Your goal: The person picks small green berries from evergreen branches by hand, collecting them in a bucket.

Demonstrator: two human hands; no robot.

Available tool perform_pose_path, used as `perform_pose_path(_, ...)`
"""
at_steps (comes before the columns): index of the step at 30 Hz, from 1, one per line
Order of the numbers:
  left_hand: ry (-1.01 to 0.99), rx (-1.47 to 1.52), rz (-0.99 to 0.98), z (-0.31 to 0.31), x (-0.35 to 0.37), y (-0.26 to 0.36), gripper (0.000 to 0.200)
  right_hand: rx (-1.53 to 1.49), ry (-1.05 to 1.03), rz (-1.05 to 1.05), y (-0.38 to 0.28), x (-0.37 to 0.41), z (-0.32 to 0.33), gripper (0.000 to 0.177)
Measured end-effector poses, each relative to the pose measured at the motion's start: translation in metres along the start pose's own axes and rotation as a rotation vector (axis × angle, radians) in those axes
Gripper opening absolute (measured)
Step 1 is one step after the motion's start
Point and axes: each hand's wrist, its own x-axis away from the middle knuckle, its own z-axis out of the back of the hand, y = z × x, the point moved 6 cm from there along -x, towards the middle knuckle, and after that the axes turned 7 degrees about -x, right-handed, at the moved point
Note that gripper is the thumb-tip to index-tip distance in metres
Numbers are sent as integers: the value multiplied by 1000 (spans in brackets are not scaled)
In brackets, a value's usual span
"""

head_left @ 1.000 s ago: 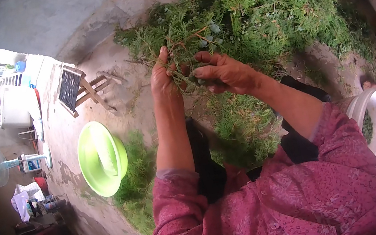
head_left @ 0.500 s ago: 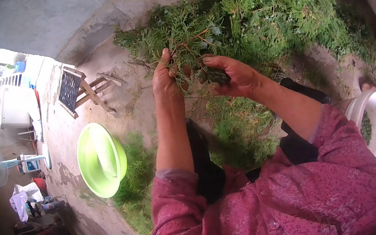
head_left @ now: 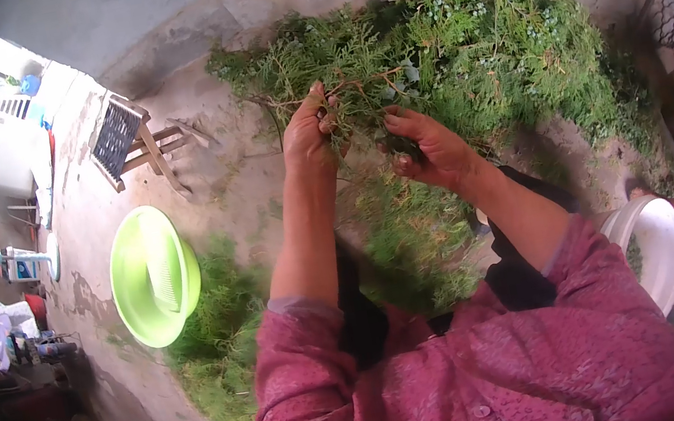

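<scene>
My left hand point(head_left: 306, 136) is raised at 12 o'clock, its fingers point(head_left: 320, 110) pinched shut on the woody stem of a green branch point(head_left: 364, 84), which steadies it against a pull. My right hand point(head_left: 434, 148), just beside it at 3 o'clock, is curled closed round the lower sprigs; I cannot tell whether it grips berries or only leaves. The branch lies against the heap point(head_left: 502, 19) at 1 o'clock. The green basin point(head_left: 152, 275) sits at 9 o'clock, near my left arm.
</scene>
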Motion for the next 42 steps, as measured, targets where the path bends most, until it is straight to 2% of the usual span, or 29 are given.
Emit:
perform_pose_path(2, 4, 53, 12, 2, -3, 1, 16, 84, -3, 25, -1, 2, 2, 17)
perform_pose_path(7, 222, -114, -209, 7, 4, 23, 15, 209, 40, 157, -10, 15, 1, 16)
perform_pose_path(9, 212, -141, -246, -2, 14, 24, 16, 288, 185, 184, -10, 27, 1, 18)
perform_pose_path(10, 206, -185, -281, -5, 17, 25, 18, 298, 190, 183, -8, 31, 2, 18)
perform_pose_path(15, 188, -239, -247, -6, 12, 14, 21, 164, 209, 291, 3, 52, 9, 20)
perform_pose_path(20, 164, -277, -217, -9, 15, 14, 19, 260, 270, 434, -3, 74, 4, 21)
perform_pose_path(22, 341, -289, -253, 8, 22, 40, 17, 346, 299, 480, -11, 86, 8, 20)
perform_pose_path(23, 336, -280, -250, 20, 15, 46, 17, 230, 314, 406, -9, 92, 20, 18)
perform_pose_path(24, 269, -146, -310, 32, 5, 50, 17, 108, 335, 331, -6, 98, 33, 16)
perform_pose_path(25, 200, -16, -364, 33, 2, 50, 17, -47, 236, 247, -1, 98, 42, 16)
perform_pose_path(26, 191, -18, -346, 34, -2, 45, 17, -52, 251, 259, -1, 98, 51, 16)
perform_pose_path(28, 177, -139, -307, 26, 0, 39, 18, -517, 124, 34, 13, 91, 47, 19)
perform_pose_path(32, 199, -217, -304, 11, 9, 35, 17, -407, 108, 27, 18, 86, 28, 24)
perform_pose_path(35, 183, -234, -324, 10, 7, 36, 18, -330, 172, 44, 15, 90, 18, 28)
perform_pose_path(39, 266, -424, -311, -8, 32, 34, 17, -201, 240, 63, 13, 91, 9, 32)
perform_pose_path(40, 289, -531, -322, -10, 36, 33, 15, -200, 238, 62, 12, 90, 9, 32)
perform_pose_path(41, 185, -591, -334, -12, 32, 27, 11, -165, 167, 60, 10, 88, 7, 30)
perform_pose_path(42, 185, -590, -337, -12, 33, 23, 11, -130, 97, 59, 7, 86, 4, 29)
